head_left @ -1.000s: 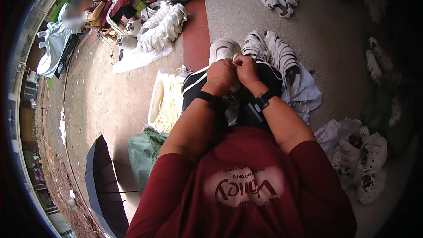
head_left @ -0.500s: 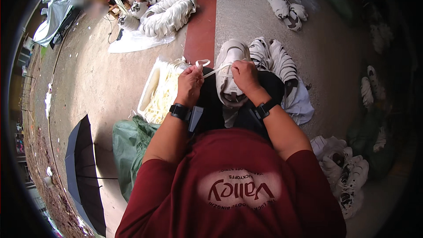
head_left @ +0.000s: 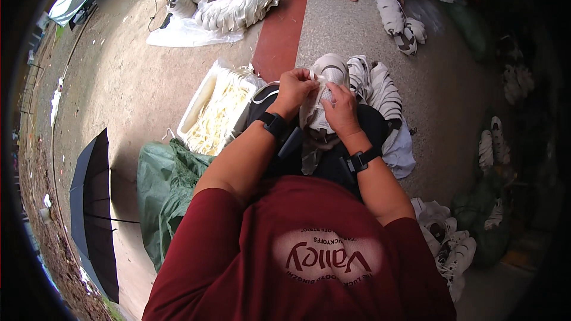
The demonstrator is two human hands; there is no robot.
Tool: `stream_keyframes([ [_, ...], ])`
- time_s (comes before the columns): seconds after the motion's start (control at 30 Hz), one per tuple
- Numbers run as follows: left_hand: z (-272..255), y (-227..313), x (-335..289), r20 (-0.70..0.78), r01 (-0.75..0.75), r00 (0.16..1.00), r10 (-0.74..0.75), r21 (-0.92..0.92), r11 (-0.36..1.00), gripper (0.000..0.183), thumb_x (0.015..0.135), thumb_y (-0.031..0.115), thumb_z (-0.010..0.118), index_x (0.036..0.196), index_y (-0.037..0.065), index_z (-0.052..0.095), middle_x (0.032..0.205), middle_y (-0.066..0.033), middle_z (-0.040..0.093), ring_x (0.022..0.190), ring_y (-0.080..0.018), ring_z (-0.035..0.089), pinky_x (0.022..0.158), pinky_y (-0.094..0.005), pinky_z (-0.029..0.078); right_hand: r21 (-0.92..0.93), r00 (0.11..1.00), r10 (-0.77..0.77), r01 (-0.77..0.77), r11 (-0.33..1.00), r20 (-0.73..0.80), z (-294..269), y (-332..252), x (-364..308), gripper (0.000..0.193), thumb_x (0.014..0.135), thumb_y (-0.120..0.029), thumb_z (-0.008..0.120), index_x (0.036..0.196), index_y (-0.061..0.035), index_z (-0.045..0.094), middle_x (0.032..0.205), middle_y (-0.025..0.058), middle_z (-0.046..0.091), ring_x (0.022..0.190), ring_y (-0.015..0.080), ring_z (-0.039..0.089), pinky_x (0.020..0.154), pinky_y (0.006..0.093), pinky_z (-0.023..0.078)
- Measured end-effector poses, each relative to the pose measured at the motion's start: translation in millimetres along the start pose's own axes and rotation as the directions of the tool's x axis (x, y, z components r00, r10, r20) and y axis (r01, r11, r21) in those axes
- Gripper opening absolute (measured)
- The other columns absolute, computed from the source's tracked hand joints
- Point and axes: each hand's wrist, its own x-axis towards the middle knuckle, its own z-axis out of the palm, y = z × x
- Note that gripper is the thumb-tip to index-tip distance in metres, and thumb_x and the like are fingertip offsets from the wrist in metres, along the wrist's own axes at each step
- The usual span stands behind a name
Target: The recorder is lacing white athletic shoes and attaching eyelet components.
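Note:
A beige and white sneaker [head_left: 333, 66] rests on my lap, its toe pointing away from me. My left hand [head_left: 294, 94] is at its left eyelet edge, thumb and fingers pinching a white shoelace. A loop of that shoelace [head_left: 265, 96] hangs out to the left of the hand. On the other side, my right hand [head_left: 341, 110] lies over the shoe's middle, with bent fingers and thumb gripping the upper near the lacing. The fingertips partly hide the eyelets there.
Left of my knee stands a white bin [head_left: 195, 102] full of pale laces [head_left: 221, 113]. More sneakers [head_left: 383, 92] lean by my right leg. A green sack [head_left: 163, 184] and an open black umbrella [head_left: 98, 214] lie left. Shoe rows [head_left: 241, 9] and other people are farther off.
My left hand has moved right and in to the shoe, bringing the lace to the eyelets. My right hand has shifted slightly, its fingers now on the upper. The view has shifted a little.

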Motion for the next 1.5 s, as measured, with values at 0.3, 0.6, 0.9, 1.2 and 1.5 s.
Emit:
stream_keyframes([
  [0.3,6.1,-8.7,13.1,-0.048,-0.134,0.983,0.176,0.467,0.874,0.009,0.066,0.005,0.067,0.069,0.001,0.06,0.062,-0.0063,0.061,0.056,-0.0121,0.058,0.054,-0.0274,0.046,0.006,1.0,0.012,-0.011,1.0,-0.009,-1.4,-1.3,0.7,0.035,0.066,-0.008,0.065,0.1,-0.0034,0.057,0.089,0.0169,0.058,0.084,0.0352,0.055,0.078,0.0425,0.041],
  [0.6,10.2,-0.4,2.9,-0.078,-0.121,0.959,0.271,0.755,0.645,0.016,0.066,0.016,0.068,0.071,0.002,0.063,0.067,-0.0169,0.063,0.063,-0.0304,0.063,0.061,-0.0371,0.049,0.11,0.997,0.052,-0.046,0.993,-0.052,1.9,2.2,4.2,0.013,0.07,-0.002,0.056,0.084,-0.003,0.055,0.081,0.0165,0.059,0.079,0.0371,0.056,0.073,0.0456,0.043],
  [0.9,12.6,-4.3,-10.7,0.334,-0.394,0.866,0.373,0.914,0.097,0.017,0.075,0.017,0.057,0.073,0.002,0.063,0.077,-0.0169,0.062,0.075,-0.0353,0.06,0.07,-0.0418,0.049,-0.042,0.998,-0.001,-0.002,0.999,-0.066,7.3,2.3,11.8,0.004,0.074,-0.006,0.056,0.075,-0.0024,0.054,0.074,0.0187,0.058,0.073,0.038,0.057,0.063,0.0441,0.044],
  [1.2,22.1,14.3,-10.3,0.177,-0.22,0.959,0.219,0.957,0.189,0.017,0.068,0.018,0.062,0.078,0.006,0.068,0.076,-0.019,0.063,0.073,-0.0352,0.062,0.068,-0.0399,0.05,-0.232,0.993,-0.055,0.078,0.97,0.102,3.0,5.8,19.7,0.013,0.076,-0.014,0.06,0.074,-0.0024,0.055,0.074,0.0173,0.059,0.075,0.0361,0.057,0.068,0.0456,0.044],
  [1.5,-13.4,5.5,-12.3,0.198,-0.243,0.969,0.147,0.662,0.709,0.014,0.075,0.01,0.065,0.082,-0.002,0.066,0.062,-0.0069,0.062,0.057,-0.0082,0.054,0.056,-0.0256,0.045,-0.382,0.989,-0.072,0.118,0.916,0.132,7.5,-9.6,11.1,0.011,0.077,-0.017,0.059,0.077,-0.0059,0.057,0.076,0.0135,0.059,0.077,0.0314,0.059,0.072,0.0419,0.043],
])
